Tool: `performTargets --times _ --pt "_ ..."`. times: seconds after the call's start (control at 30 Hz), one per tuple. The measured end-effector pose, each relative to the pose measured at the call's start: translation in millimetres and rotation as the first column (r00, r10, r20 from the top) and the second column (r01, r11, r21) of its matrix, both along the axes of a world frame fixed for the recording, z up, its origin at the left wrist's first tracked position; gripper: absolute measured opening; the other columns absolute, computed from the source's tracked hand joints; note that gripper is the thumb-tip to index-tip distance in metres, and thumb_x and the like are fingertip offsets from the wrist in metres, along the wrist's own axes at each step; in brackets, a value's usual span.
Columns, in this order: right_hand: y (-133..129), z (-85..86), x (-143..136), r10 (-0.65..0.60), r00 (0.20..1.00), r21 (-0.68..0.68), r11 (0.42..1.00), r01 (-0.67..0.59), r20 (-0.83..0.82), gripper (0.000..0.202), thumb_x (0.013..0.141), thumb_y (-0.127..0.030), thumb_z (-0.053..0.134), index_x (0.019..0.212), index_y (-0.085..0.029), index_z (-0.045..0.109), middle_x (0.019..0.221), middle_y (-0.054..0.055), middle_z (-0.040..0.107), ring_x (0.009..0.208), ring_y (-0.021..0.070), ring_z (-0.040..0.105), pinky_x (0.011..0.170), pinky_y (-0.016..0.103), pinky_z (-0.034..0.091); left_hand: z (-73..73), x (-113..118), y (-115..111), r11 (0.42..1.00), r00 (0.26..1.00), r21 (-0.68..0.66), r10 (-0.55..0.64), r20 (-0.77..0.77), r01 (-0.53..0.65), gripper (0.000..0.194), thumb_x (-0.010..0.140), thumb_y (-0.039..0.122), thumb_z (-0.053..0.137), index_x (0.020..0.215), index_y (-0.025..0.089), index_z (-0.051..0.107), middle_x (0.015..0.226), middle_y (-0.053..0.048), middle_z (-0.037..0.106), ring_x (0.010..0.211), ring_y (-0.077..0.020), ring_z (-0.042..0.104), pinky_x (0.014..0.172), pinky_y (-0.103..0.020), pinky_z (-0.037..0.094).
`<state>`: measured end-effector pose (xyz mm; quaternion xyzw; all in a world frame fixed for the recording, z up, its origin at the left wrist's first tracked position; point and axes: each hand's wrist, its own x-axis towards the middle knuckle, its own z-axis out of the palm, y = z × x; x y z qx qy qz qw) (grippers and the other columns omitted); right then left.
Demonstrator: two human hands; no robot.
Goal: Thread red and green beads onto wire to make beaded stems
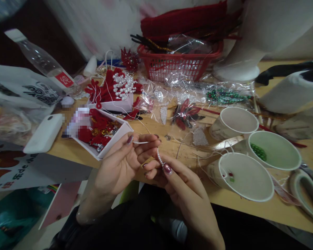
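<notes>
A short strand of small white beads (160,157) runs between my hands on a thin white thread (142,142). My right hand (182,187) pinches the beaded end between thumb and fingers. With its palm turned up, my left hand (122,163) holds the thread between thumb and fingertips. Left of my hands, a white box (114,139) holds red, gold and silver ornaments. Paper cups stand on the right: the near cup (246,177) has a few red and green beads, and another cup (284,152) contains green beads.
Scissors (306,187) lie at the table's right edge. A red basket (179,66) stands at the back, with plastic bags of beads (228,95) before it. A clear bottle (47,64) leans at the left, near a white phone-like object (44,133). A third cup (232,123) is behind.
</notes>
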<state>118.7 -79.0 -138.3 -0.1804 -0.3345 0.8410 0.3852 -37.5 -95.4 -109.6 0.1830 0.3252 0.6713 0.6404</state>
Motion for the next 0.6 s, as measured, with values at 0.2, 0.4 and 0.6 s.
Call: performTargets --times 0.2,0.4,0.6 --pt "1.3 2.3 -0.6 -0.010 0.999 0.007 1.000 0.010 0.035 0.031 0.100 -0.016 0.049 0.117 -0.028 0.072 0.099 0.003 0.075 0.090 0.0141 0.069 0.090 0.030 0.056 0.5 0.3 -0.5 1.000 1.000 0.001 0.006 -0.005 -0.006 0.028 0.096 0.008 0.042 0.087 0.016 0.067 0.103 -0.009 0.077 0.094 -0.0175 0.074 0.077 -0.027 0.061" --pt "1.9 -0.2 -0.3 -0.006 0.999 0.028 1.000 0.005 0.049 0.030 0.100 -0.018 0.050 0.117 -0.028 0.072 0.100 0.003 0.074 0.092 0.0143 0.068 0.092 0.030 0.054 1.1 0.9 -1.2 1.000 1.000 -0.007 -0.004 0.005 0.004 0.029 0.097 0.009 0.040 0.087 0.017 0.066 0.103 -0.009 0.077 0.092 -0.0195 0.074 0.067 -0.028 0.060" --pt "2.3 0.3 -0.4 -0.018 0.997 0.032 0.999 0.015 0.078 0.027 0.100 -0.018 0.052 0.113 -0.028 0.074 0.098 0.002 0.075 0.091 0.0138 0.068 0.095 0.031 0.053 1.8 1.1 -1.7 1.000 1.000 0.000 -0.010 -0.011 0.010 0.030 0.098 0.009 0.039 0.089 0.016 0.067 0.103 -0.008 0.077 0.091 -0.0191 0.073 0.067 -0.030 0.061"
